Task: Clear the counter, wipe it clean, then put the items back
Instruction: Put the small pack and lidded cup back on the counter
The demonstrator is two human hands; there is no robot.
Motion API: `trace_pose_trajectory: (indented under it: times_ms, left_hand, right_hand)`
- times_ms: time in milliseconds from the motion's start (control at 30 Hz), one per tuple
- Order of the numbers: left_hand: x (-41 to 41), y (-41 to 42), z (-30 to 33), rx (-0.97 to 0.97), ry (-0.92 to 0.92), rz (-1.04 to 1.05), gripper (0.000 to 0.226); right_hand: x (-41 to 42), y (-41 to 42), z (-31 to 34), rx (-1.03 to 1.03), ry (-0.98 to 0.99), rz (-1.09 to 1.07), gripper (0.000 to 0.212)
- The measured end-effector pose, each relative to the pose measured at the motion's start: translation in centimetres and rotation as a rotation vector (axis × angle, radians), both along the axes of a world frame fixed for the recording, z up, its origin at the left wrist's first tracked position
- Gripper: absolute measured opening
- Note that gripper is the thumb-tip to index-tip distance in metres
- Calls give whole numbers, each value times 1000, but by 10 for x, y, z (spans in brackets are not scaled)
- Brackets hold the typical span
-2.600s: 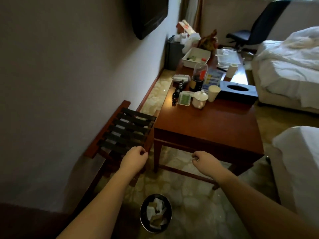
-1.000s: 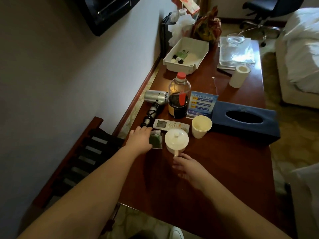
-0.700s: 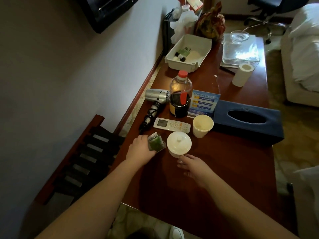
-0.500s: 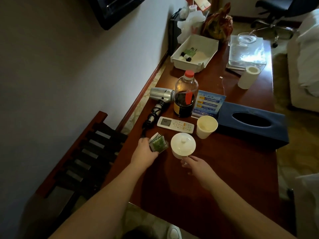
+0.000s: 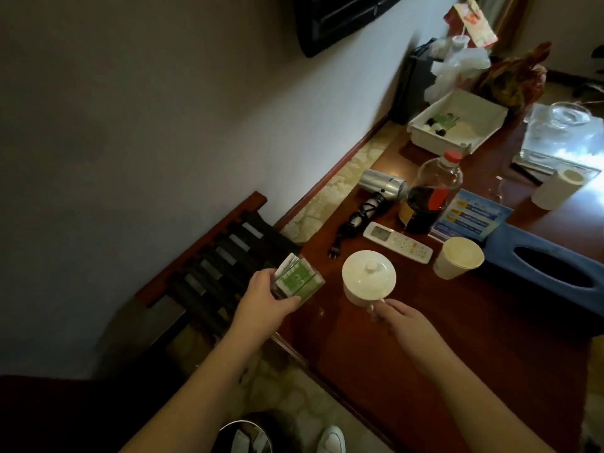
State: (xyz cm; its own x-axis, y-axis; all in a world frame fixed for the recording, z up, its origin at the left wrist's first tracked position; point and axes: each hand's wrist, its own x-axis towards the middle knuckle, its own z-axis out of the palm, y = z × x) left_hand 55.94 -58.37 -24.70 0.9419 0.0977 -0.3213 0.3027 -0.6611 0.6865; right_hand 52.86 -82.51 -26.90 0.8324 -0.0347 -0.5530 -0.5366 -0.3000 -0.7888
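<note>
Head view: left hand (image 5: 261, 305) grips a clear holder of green packets (image 5: 295, 282) over the counter (image 5: 457, 338) edge. Right hand (image 5: 403, 322) pinches the handle of a lidded white cup (image 5: 368, 278), near the remote (image 5: 397, 241).

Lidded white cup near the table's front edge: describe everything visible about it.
The cup is white and glossy, ceramic by its look, with a round domed lid topped by a small knob. It stands upright, lid on, contents hidden. The right hand pinches it at the near side, probably by a handle; whether it rests on the table or is lifted is unclear.
</note>
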Motion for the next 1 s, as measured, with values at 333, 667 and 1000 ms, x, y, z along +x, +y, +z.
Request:
trace_pose_trajectory:
  times_ms: [333,667,1000]
  left_hand:
    - [-148,149,57,-17,-83,336,54]
    - [-355,265,119,5,-208,618,45]
    - [-564,359,188,32,-275,855,44]
  right_hand:
    - [-33,135,46,37,-83,399,34]
    - [-152,297,113,101,-169,723,35]
    - [-300,427,184,300,-137,960,31]
